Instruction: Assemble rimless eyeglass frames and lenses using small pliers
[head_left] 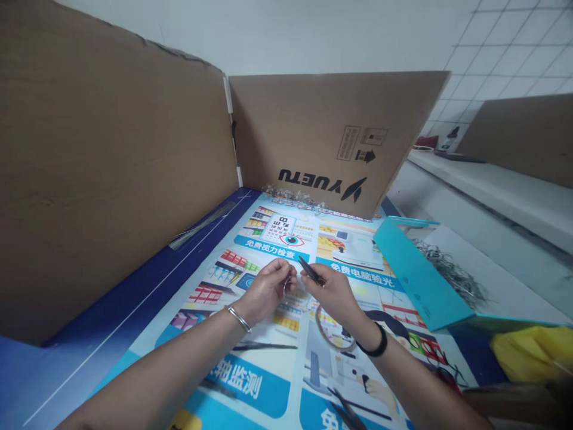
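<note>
My left hand (273, 283), with a silver bangle on its wrist, is closed in a pinch on a thin wire (285, 288) that curves down from the fingertips. Close beside it, my right hand (333, 289) is wrapped round small dark pliers (308, 267), their jaws pointing up and left. Most of the pliers' handles are hidden in the palm. Below my right hand lies a round coil of wire (323, 337), partly covered by the wrist. A long thin dark tool (266, 346) rests under my left forearm. Another dark plier-like tool (344, 409) lies near the bottom edge.
Cardboard panels (134, 149) stand at the left and back (286, 119). Tangled wire bits (298, 196) lie along the back panel. On the right, a turquoise open box (421, 275) holds a heap of thin wires (447, 272). Yellow material (532, 352) sits nearer.
</note>
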The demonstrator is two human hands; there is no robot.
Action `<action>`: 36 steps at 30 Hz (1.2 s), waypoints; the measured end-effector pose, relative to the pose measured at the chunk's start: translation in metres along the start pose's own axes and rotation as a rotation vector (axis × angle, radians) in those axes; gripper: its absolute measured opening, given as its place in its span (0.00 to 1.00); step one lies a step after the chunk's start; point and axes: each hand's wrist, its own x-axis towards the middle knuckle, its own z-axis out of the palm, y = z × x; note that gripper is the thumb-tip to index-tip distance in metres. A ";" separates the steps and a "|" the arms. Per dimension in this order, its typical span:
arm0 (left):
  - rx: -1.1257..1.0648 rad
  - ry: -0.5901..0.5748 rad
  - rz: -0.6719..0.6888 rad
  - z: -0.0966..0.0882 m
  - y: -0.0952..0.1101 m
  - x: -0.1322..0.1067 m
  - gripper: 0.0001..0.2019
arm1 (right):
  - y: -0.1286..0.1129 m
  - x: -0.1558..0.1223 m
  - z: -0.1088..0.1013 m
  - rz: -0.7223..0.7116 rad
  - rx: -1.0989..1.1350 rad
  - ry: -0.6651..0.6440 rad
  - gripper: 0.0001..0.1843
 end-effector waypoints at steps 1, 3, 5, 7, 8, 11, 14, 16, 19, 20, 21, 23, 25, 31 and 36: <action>0.006 -0.005 0.004 0.000 -0.001 0.000 0.09 | 0.000 0.000 0.000 0.003 -0.004 -0.001 0.10; 0.016 -0.006 0.006 -0.001 -0.002 0.001 0.09 | 0.000 0.000 0.000 0.012 -0.015 -0.004 0.10; 0.017 0.000 0.006 -0.001 -0.003 0.001 0.09 | 0.000 0.000 0.001 0.028 -0.033 -0.002 0.10; 0.017 0.002 0.007 -0.002 -0.004 0.001 0.09 | 0.000 0.001 0.001 0.041 -0.053 0.001 0.10; 0.023 0.002 0.008 -0.002 -0.005 0.001 0.09 | 0.000 0.001 0.001 0.044 -0.062 0.004 0.11; 0.057 0.003 0.022 -0.002 -0.005 0.001 0.08 | 0.002 0.003 0.001 0.046 -0.091 0.016 0.11; 0.110 0.008 0.053 -0.003 -0.005 0.001 0.08 | 0.003 0.003 0.002 0.034 -0.097 0.026 0.10; 0.178 0.020 0.073 -0.005 -0.004 0.002 0.07 | 0.003 0.003 0.003 0.020 -0.087 0.027 0.10; 0.312 0.049 0.105 -0.008 -0.002 0.003 0.07 | 0.003 0.002 0.004 0.020 -0.063 0.020 0.09; 0.348 0.055 0.114 -0.009 -0.002 0.003 0.07 | 0.003 0.002 0.004 0.024 -0.053 0.018 0.09; 0.377 0.057 0.123 -0.010 -0.002 0.003 0.07 | 0.004 0.002 0.004 0.029 -0.047 0.017 0.09; 0.415 0.058 0.133 -0.011 -0.001 0.004 0.06 | 0.004 0.003 0.004 0.036 -0.034 0.019 0.08; 0.444 0.060 0.139 -0.010 0.001 0.004 0.06 | 0.006 0.003 0.003 0.039 -0.011 0.009 0.08; 0.528 0.063 0.179 -0.005 0.008 0.003 0.07 | 0.011 0.005 0.004 0.097 0.169 -0.038 0.07; 0.569 0.051 0.189 -0.002 0.012 0.002 0.07 | 0.011 0.005 0.004 0.109 0.258 -0.050 0.07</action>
